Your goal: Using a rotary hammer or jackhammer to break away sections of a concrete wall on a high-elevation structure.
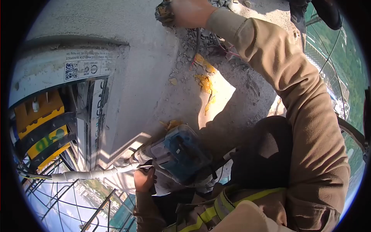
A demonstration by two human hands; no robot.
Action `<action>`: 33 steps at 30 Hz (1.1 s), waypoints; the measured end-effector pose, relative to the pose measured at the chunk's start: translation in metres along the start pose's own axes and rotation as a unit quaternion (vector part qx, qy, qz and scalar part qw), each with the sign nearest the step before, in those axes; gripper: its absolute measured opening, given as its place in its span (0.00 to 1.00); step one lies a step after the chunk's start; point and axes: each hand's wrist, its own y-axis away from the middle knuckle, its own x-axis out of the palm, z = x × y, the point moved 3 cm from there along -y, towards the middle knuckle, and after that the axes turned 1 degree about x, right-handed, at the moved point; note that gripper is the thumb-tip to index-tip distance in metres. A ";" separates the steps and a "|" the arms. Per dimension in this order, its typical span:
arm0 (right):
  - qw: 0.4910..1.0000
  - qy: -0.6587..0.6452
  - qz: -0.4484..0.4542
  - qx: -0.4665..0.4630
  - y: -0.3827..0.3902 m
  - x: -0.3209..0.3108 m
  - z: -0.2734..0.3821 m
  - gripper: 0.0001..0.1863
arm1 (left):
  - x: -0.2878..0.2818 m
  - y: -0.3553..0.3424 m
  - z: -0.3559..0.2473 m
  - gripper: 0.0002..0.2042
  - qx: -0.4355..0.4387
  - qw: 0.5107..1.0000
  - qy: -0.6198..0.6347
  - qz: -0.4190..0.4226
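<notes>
My right hand (189, 13) is at the top of the view, its fingers closed around a blocky, dark brown-and-yellow piece (164, 14) at the edge of the pale rendered wall (150, 77). It is too small and shadowed for me to name. I judge it fairly rigid and light enough for one hand, with a rough or grimy face; I'd keep the hold across its body, as the fingers have it.

Low on the left, my left hand (144, 180) has its fingers curled right by the end of the white corrugated conduit (96, 173). I can't make out whether they grasp it or a thin pale thing beside it. The conduit should be light and bendy, ribbed enough not to slip; I'd pinch it near its end, where it would sag least. Wires (34, 176) come out of its far end.

Just beyond the left hand sits a blue see-through box (185, 152), tilted, which I expect to be hard plastic and scuff-prone. It crowds the space between that hand and my dark-trousered knee (266, 150). Loose rubble (191, 48) and crumpled orange-yellow scraps (205, 83) lie along the ledge, poor footing for anything set down. On the left, a metal frame (58, 83) and a yellow-and-black fixture (42, 131) hem in the conduit, with scaffold bars (101, 208) below. A dark shoe (328, 14) shows at upper right.
</notes>
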 end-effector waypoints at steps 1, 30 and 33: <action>0.999 0.034 -0.003 -0.003 -0.003 0.005 -0.009 0.13 | 0.002 0.001 0.002 0.15 -0.001 1.000 0.002 0.000; 0.965 0.211 -0.148 -0.054 -0.028 0.050 -0.007 0.11 | -0.003 0.002 -0.004 0.13 0.007 1.000 -0.014 0.001; 0.970 0.179 -0.147 -0.073 -0.015 0.025 0.002 0.11 | -0.003 0.003 -0.009 0.13 0.005 1.000 -0.028 -0.008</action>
